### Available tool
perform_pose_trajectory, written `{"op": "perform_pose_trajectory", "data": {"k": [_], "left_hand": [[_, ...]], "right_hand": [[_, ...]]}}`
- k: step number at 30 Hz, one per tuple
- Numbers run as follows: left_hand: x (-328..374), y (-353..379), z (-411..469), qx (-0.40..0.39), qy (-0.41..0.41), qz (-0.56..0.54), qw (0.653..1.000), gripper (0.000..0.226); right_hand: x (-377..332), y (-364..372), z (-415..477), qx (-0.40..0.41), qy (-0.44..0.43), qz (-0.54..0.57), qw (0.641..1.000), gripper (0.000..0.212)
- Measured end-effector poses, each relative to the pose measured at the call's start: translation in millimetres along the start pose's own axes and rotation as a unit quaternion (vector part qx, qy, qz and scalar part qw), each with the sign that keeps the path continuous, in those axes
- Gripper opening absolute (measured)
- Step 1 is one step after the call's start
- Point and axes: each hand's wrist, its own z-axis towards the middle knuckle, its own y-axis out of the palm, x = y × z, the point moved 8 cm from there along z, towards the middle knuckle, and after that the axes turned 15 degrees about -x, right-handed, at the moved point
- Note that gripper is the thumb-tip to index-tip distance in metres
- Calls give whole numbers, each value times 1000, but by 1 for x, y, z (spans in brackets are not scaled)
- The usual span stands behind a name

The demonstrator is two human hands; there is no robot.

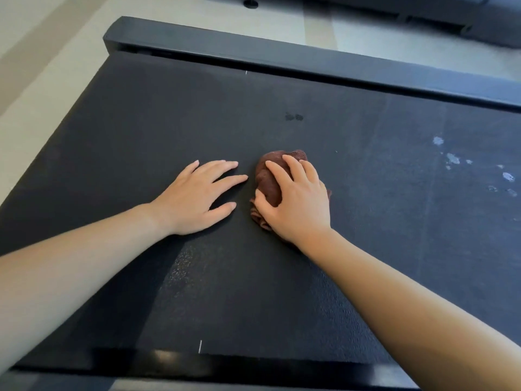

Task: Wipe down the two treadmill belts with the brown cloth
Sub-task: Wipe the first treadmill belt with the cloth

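A black treadmill belt (169, 114) fills most of the view. A bunched brown cloth (269, 176) lies near its middle. My right hand (296, 201) sits on top of the cloth, with fingers and thumb curled round the bundle and pressing it onto the belt. Just left of the cloth, my left hand (197, 196) rests flat on the belt with its fingers spread, holding nothing. The part of the cloth under my right palm is hidden.
White smudges (454, 159) dot the belt at the right, and two small dark spots (294, 117) lie beyond the cloth. Black side rails run along the far edge (282, 55) and near edge (197, 368). Pale floor (42, 52) lies to the left; grey equipment (451, 15) at top right.
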Motion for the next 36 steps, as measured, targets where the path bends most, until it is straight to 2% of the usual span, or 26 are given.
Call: {"op": "perform_pose_trajectory", "data": {"k": [8, 14, 18, 23, 29, 36], "left_hand": [[-22, -27, 51, -10, 49, 91, 995, 53], [-61, -26, 62, 41, -61, -16, 997, 52], [-62, -28, 62, 81, -56, -34, 995, 51], [-63, -29, 62, 87, -62, -33, 994, 52], [-60, -30, 60, 81, -63, -30, 994, 49], [-55, -25, 49, 83, -89, -28, 992, 49]], "right_hand": [[28, -4, 76, 6, 45, 8, 999, 58], [38, -3, 114, 19, 52, 1, 998, 60], [41, -3, 129, 43, 54, 7, 998, 60], [40, -4, 149, 35, 54, 12, 998, 58], [34, -2, 140, 0, 52, -3, 999, 61], [14, 1, 90, -41, 3, -4, 999, 64]]}}
